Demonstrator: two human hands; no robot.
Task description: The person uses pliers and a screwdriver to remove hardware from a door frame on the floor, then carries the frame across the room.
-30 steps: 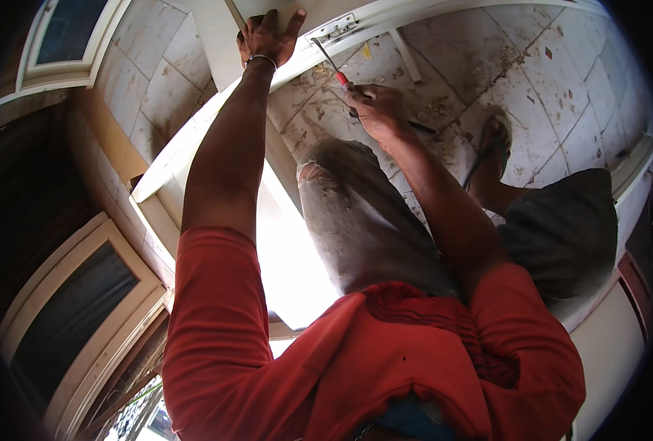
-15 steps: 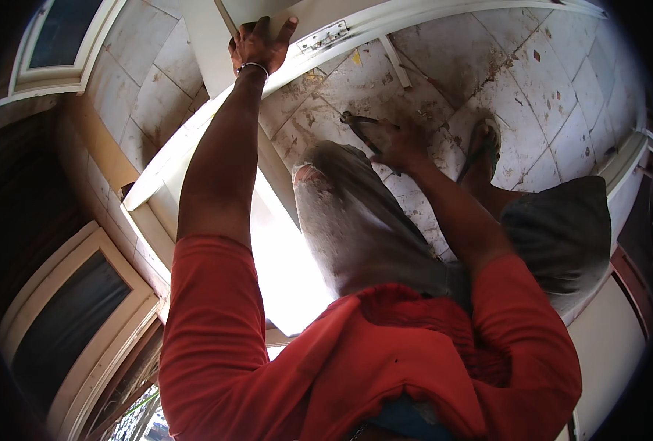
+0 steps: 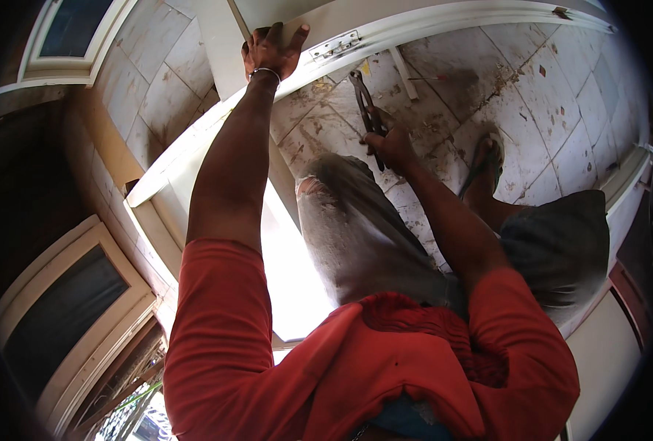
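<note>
A pair of dark pincers (image 3: pixel 361 92) is gripped in my right hand (image 3: pixel 393 147), low over the tiled floor with the head pointing away from me. My fingers are closed around the handles. My left hand (image 3: pixel 273 53) lies with fingers spread on a cream door-like panel (image 3: pixel 308 26), holding nothing. To the right of that hand, a metal hinge (image 3: pixel 334 45) sits on the panel's long edge. The undersides of my left fingers are hidden.
Dirty white tiles (image 3: pixel 540 110) with scattered debris lie beyond my knees. A short pale strip (image 3: pixel 404 73) rests near the panel, beside a thin rod with a reddish end (image 3: pixel 437 78). Framed dark panes (image 3: pixel 69 301) stand at left. My sandalled foot (image 3: pixel 484 162) is to the right.
My right hand has swung the pincers so the head points farther away, closer to the hinged edge. My left hand stays on the panel. The whole view has shifted slightly.
</note>
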